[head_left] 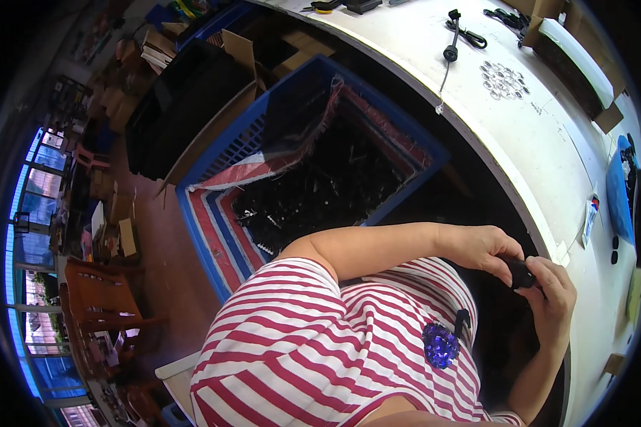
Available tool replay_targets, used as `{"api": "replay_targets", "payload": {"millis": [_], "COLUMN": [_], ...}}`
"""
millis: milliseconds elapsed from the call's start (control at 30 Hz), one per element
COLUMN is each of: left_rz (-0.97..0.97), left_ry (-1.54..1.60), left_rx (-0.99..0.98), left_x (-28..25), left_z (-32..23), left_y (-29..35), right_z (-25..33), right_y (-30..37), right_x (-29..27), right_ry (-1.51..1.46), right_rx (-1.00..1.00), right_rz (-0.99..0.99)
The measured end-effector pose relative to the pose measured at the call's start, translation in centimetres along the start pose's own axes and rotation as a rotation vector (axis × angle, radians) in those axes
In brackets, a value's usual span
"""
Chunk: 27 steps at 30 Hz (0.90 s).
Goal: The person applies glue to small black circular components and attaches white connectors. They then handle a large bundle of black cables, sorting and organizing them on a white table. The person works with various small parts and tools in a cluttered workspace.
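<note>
A small black piece [520, 275] sits between my two hands at the table's near edge; it looks like a plastic part, but its kind is too small to tell. My left hand [488, 250] reaches across from the left and pinches one end with bent fingers. On the other side, my right hand [554, 290] grips the same piece between thumb and fingers. The fingertips cover much of it. Beyond the hands runs the edge of the white table [506, 153].
A blue crate [310, 71] lined with striped cloth stands left of the table, filled with black parts [320, 185]. On the table lie a black cable [450, 53], a cluster of small rings [504, 80], a tube [590, 220] and a blue tray [618, 192]. A wooden chair [96, 295] stands far left.
</note>
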<state>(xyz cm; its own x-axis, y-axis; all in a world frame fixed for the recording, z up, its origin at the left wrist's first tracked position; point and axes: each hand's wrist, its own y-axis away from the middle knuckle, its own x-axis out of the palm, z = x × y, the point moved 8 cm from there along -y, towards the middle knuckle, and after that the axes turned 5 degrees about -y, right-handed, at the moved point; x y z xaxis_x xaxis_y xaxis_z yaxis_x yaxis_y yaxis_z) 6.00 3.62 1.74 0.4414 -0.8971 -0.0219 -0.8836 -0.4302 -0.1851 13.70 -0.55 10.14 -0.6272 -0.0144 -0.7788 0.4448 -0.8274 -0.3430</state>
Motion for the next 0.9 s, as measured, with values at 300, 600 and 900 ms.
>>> {"api": "replay_targets", "payload": {"millis": [300, 600, 900], "left_rz": [-0.079, -0.115, -0.143], "left_ry": [-0.097, -0.229, -0.287], "left_rx": [0.011, 0.033, 0.095], "left_x": [-0.5, -0.6, -0.5], "left_z": [-0.6, -1.1, -1.3], "left_y": [-0.4, -0.9, -1.0], "right_z": [-2.2, -1.4, -1.7], "right_y": [0.9, 0.8, 1.2], "right_x": [-0.2, -1.2, -1.3], "right_ry": [0.044, -0.070, -0.005], "right_rx": [0.343, 0.356, 0.325], "right_rz": [-0.099, -0.202, -0.157]}}
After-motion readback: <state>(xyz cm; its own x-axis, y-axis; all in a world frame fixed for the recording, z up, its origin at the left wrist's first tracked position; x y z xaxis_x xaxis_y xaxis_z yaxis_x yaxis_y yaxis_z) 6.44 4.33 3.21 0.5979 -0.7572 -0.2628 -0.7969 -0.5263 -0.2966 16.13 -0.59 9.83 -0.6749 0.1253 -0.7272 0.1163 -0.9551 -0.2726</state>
